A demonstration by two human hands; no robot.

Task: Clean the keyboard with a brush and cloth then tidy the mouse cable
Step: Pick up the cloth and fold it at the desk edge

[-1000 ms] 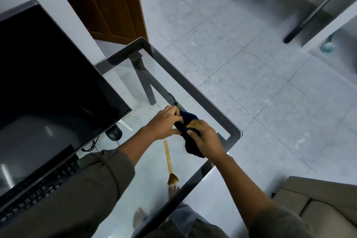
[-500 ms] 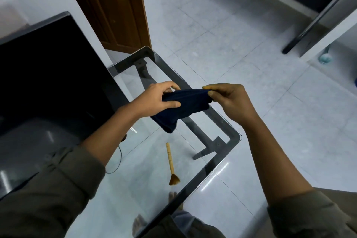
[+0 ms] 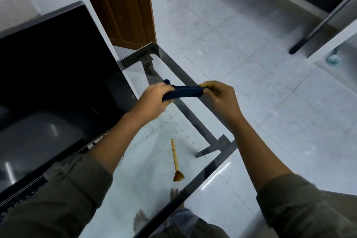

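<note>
A dark blue cloth [image 3: 184, 92] is stretched in the air between my two hands, above the glass table's right side. My left hand [image 3: 154, 100] grips its left end and my right hand [image 3: 220, 96] pinches its right end. A small bamboo-handled brush [image 3: 175, 159] lies on the glass table [image 3: 210, 172] below my hands, bristles toward me. The black keyboard [image 3: 21, 196] shows only as a strip at the lower left, mostly hidden by my left sleeve. The mouse is hidden.
A large black monitor [image 3: 58, 67] fills the left side of the table. A thin cable [image 3: 121, 160] shows beside my left forearm. Beyond the table's right edge is tiled floor [image 3: 251, 44], a wooden door [image 3: 123, 6], and another desk's legs [image 3: 313, 29].
My hands lifted the cloth off the table and pulled it out between them. Since half a second ago it hangs less and is drawn tighter into a narrow band.
</note>
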